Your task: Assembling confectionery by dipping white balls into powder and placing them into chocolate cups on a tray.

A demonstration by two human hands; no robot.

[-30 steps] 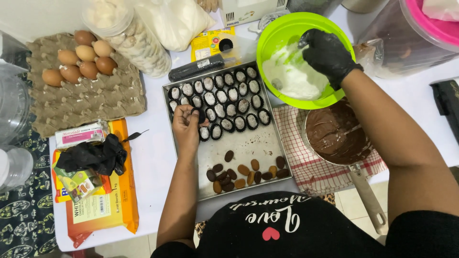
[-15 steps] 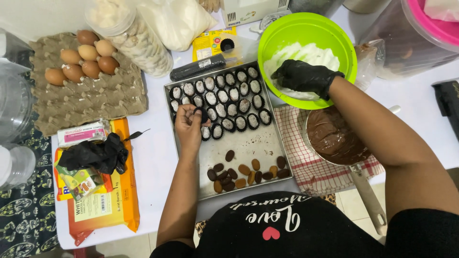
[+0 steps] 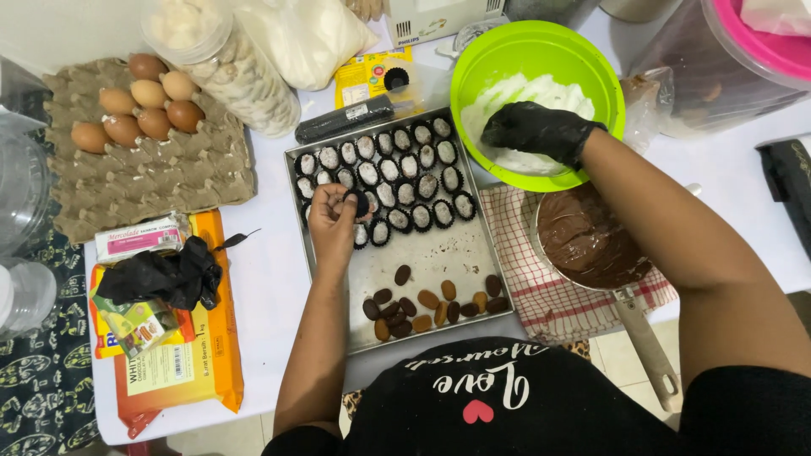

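My left hand (image 3: 332, 224) holds a little black paper cup (image 3: 361, 203) over the baking tray (image 3: 422, 262). My bare fingers (image 3: 338, 201) pinch together on the cup, right by the rows of filled cups (image 3: 397, 173) with white stuff on top. Lower in the tray lie brown and dark chocolate ovals (image 3: 431, 304) in a bunch near the front edge.

My right hand (image 3: 536, 131) wears a black glove and is down in the green bowl (image 3: 583, 59), on the white flaky stuff (image 3: 515, 93). The fingers curl together there, but I cannot tell if they grip any of it.

Just below the bowl sits a pan of melted chocolate (image 3: 591, 241) on a red checked cloth (image 3: 528, 291).

Left of the tray, on the white bench (image 3: 270, 279), lie a crumpled black glove (image 3: 165, 274) on orange packets (image 3: 190, 371), and an egg carton (image 3: 144, 169) with brown eggs (image 3: 139, 105). A clear jar (image 3: 215, 55) lies beside the carton.
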